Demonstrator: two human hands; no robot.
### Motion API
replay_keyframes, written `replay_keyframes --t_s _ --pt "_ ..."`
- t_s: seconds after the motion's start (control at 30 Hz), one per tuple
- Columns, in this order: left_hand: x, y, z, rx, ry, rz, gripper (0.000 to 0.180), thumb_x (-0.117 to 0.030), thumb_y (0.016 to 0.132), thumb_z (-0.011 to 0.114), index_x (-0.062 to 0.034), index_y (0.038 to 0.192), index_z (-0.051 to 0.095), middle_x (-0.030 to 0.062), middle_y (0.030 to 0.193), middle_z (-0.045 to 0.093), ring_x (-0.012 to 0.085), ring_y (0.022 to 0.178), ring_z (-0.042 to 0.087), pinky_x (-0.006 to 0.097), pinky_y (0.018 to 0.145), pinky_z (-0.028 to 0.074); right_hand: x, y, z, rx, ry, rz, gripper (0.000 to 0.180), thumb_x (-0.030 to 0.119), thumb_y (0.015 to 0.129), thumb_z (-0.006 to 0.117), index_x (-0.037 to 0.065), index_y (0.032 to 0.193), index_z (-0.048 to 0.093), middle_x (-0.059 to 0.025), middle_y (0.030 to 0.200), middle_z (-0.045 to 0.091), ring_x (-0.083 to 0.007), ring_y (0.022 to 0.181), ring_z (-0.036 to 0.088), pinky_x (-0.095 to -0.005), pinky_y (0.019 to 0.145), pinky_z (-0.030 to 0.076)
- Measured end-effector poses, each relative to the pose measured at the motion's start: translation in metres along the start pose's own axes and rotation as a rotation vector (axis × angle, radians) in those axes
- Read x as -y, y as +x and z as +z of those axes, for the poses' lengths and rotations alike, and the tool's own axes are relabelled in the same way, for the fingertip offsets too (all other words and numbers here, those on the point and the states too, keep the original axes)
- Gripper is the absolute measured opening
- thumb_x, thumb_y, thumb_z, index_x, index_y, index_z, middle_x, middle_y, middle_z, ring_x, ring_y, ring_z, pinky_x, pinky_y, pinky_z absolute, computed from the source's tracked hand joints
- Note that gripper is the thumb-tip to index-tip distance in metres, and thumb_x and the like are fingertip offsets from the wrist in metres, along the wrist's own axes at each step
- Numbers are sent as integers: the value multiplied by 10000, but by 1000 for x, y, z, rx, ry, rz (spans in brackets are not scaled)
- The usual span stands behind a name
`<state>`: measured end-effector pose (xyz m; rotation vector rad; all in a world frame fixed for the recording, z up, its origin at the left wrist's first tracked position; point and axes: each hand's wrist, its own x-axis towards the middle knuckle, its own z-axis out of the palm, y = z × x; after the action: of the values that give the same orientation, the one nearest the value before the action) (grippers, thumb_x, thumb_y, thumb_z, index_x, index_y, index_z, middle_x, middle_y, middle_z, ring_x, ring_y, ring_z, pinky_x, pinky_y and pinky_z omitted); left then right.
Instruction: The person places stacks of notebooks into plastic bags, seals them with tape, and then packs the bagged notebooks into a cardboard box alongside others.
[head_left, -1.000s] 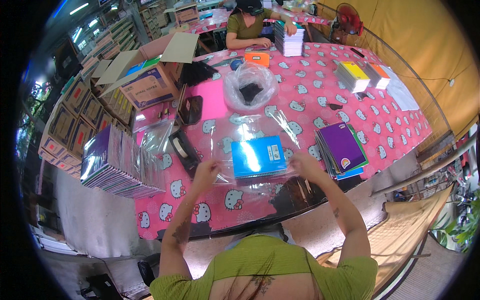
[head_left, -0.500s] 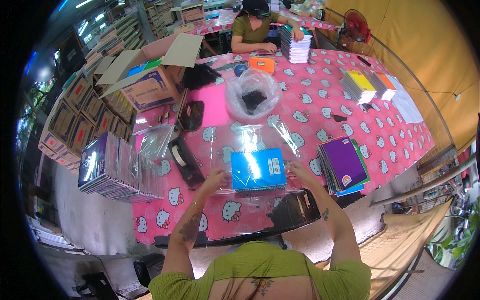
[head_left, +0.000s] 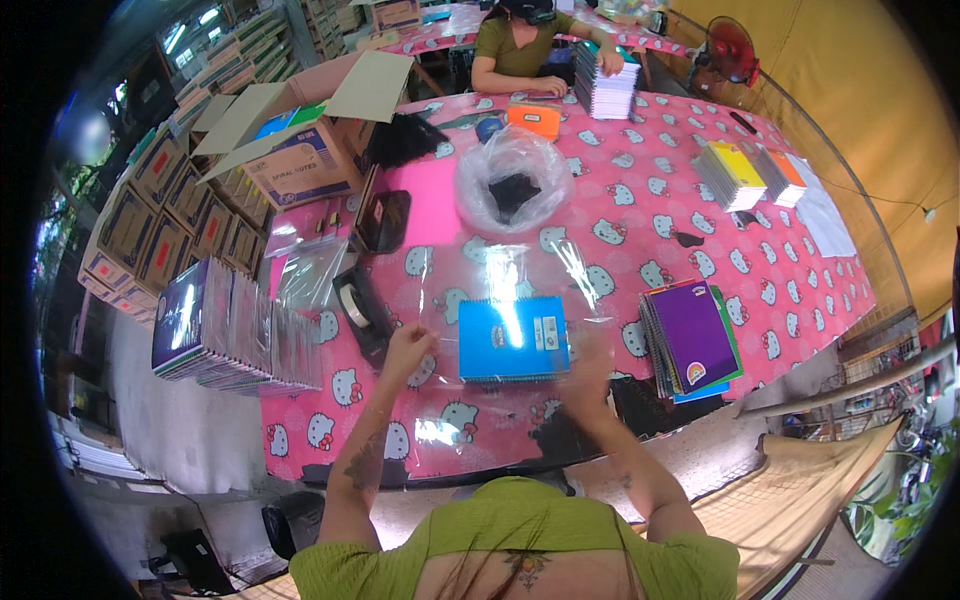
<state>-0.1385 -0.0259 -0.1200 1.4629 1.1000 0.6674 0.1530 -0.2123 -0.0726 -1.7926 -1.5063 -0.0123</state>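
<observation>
A blue spiral notebook lies flat on the pink patterned tablecloth, inside or under a sheet of clear plastic wrap. My left hand pinches the plastic at the notebook's left side. My right hand is blurred at the notebook's lower right corner, on the plastic. A black tape dispenser sits just left of my left hand.
A stack of purple notebooks lies to the right. Wrapped notebook stacks stand at the left edge, with open cardboard boxes behind. A clear bag with something black sits mid-table. A person works at the far end.
Both hands slid inward and down along the plastic toward the notebook's near edge. The notebook itself stayed in place.
</observation>
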Motion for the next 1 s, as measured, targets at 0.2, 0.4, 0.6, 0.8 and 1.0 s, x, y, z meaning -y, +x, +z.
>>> replay_keyframes --t_s 0.2,0.4,0.6,0.8,1.0 --pt "-93 40 22 -1 821 116 351 -267 813 669 7 1032 658 158 1009 694 296 924 682 393 793 522 40 -41 42 369 -205 -221 610 386 865 642 168 1413 486 -128 1471 435 -324 1355 400 -584 1093 272" --pt "-44 166 123 -50 784 674 225 -167 848 610 -2 996 647 197 960 651 381 937 620 473 837 491 46 -40 40 429 -191 -211 620 381 860 646 189 1424 476 -124 1477 425 -317 1364 385 -610 1084 260" --pt "-36 193 135 35 1165 783 292 -193 779 692 -14 1000 625 195 919 644 395 924 620 512 816 476 39 -39 42 416 -193 -216 621 358 855 649 195 1427 471 -117 1461 442 -313 1360 390 -603 1078 270" --pt "-77 184 116 176 1092 573 378 -327 720 740 -38 940 632 164 932 667 372 942 631 515 900 421 44 -41 41 409 -175 -231 630 339 843 659 190 1424 467 -115 1459 437 -313 1363 378 -601 1086 261" --pt "-127 158 114 343 1071 661 311 -351 749 722 -72 866 650 142 939 685 350 924 654 503 898 419 43 -40 40 402 -209 -226 627 331 836 662 199 1419 469 -113 1448 444 -313 1359 381 -601 1088 262"
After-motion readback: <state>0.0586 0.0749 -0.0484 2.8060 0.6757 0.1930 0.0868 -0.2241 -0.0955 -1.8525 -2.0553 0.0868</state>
